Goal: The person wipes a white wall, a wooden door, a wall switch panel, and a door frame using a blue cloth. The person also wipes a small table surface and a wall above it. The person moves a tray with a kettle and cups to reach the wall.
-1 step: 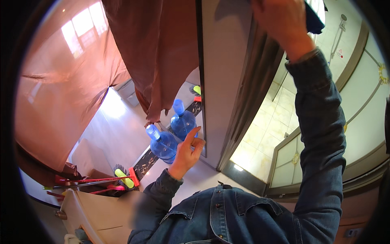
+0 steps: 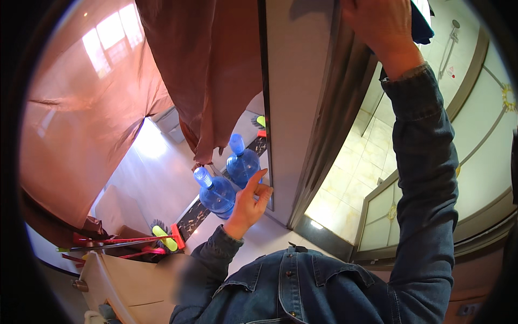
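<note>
Tiled shower room point(image 2: 350, 189) past a dark door frame point(image 2: 328, 121): a high reach

Brown sheeting point(image 2: 232, 59) drapes to the left; below it a blue bottle point(image 2: 217, 195) stands on the floor point(image 2: 264, 229) near the edge of a dark patterned strip point(image 2: 191, 218). The right hand point(image 2: 377, 24) is raised beside the door frame's upper part, its fingertips cut off, so I cannot tell how wide its grip is or whether it has hold of anything. Dark blue cloth point(image 2: 422, 24) shows just right of that hand, by the doorway's upper edge; contact is unclear. The left hand point(image 2: 248, 208) is half curled around nothing, index finger extended, overlapping the bottle in view.

For good work up there, I would look higher, so the fingertips can be seen, and stand close enough to keep the raised elbow slightly bent. The free left hand could steady the cloth's lower edge. Feet are best kept clear of the bottle and the doorway's dark sill point(image 2: 326, 237).
</note>
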The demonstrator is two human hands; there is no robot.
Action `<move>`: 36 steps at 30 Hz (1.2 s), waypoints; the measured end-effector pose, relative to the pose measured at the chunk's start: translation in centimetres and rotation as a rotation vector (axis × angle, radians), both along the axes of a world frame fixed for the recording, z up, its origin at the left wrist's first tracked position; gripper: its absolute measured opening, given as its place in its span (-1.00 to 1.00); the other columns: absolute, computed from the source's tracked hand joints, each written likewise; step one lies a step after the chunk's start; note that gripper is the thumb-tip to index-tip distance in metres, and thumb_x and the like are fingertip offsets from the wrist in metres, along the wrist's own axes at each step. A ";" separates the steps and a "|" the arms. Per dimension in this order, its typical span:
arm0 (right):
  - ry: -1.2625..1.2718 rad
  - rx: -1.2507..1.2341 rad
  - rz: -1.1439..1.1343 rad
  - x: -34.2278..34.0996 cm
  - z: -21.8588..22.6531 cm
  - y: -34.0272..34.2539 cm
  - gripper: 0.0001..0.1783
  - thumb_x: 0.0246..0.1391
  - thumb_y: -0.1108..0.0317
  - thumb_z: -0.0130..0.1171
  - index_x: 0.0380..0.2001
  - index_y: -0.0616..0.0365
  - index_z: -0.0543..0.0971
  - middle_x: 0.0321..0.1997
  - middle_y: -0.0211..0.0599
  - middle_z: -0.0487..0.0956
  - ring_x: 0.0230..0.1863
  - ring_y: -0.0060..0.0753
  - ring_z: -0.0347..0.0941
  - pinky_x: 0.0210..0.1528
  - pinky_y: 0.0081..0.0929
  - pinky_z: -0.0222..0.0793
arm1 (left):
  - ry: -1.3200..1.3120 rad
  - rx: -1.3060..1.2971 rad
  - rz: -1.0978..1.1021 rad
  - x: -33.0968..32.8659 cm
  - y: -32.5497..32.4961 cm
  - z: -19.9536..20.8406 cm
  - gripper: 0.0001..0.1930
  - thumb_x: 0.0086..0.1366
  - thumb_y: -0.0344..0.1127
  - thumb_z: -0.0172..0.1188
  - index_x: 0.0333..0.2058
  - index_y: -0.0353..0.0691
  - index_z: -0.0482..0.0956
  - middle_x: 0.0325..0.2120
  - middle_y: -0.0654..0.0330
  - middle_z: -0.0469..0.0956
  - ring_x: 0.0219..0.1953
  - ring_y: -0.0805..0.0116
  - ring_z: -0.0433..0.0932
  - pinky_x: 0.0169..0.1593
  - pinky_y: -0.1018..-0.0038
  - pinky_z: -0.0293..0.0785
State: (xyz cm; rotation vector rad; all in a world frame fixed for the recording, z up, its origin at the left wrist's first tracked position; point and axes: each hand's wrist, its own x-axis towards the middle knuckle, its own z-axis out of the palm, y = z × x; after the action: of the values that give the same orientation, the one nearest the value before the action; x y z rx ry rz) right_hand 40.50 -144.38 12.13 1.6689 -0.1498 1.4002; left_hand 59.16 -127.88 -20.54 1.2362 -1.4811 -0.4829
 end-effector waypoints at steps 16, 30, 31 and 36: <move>0.493 0.373 0.229 -7.0 -15.5 -0.7 -0.65 -0.22 0.50 0.15 -0.24 0.08 0.60 0.05 -0.28 0.49 0.01 -0.30 0.39 0.02 -0.41 0.32 | -0.101 -0.202 0.077 -5.4 -4.0 6.7 -0.56 0.21 -0.40 0.15 0.07 -0.28 0.34 -0.39 0.09 0.56 -0.35 0.33 0.56 -0.19 0.52 0.43; -0.504 0.593 0.698 -3.1 -15.9 -14.8 -0.56 0.01 0.52 0.03 0.03 0.27 0.41 0.13 0.06 0.39 0.16 -0.01 0.31 0.22 -0.28 0.15 | -0.580 -0.789 0.463 -12.6 -14.8 16.7 -0.17 0.17 0.07 0.17 0.23 -0.37 0.08 0.26 -0.29 -0.11 0.30 -0.22 -0.08 0.28 0.10 -0.11; -0.492 0.588 0.692 -3.5 -19.5 -14.9 -0.56 0.02 0.52 0.02 0.04 0.28 0.40 0.13 0.05 0.39 0.16 -0.02 0.31 0.21 -0.28 0.16 | -0.602 -0.832 0.504 -12.8 -15.5 16.6 -0.14 0.16 0.11 0.16 0.23 -0.38 0.05 0.26 -0.32 -0.14 0.31 -0.24 -0.12 0.28 0.07 -0.14; -0.784 1.477 0.772 -5.2 -34.7 -11.9 -0.56 0.15 0.43 0.01 0.10 0.31 0.34 0.09 -0.05 0.42 0.13 -0.24 0.33 0.17 -0.41 0.20 | -0.627 -0.841 0.570 -12.8 -16.4 15.6 -0.14 0.17 0.10 0.15 0.23 -0.40 0.04 0.26 -0.36 -0.17 0.31 -0.26 -0.15 0.29 0.03 -0.18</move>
State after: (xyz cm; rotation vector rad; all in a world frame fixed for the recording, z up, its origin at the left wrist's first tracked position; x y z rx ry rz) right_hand 35.33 -156.24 -22.61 2.2216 -1.3778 2.8783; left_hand 46.36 -144.23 -4.92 1.0585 -1.4766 0.9059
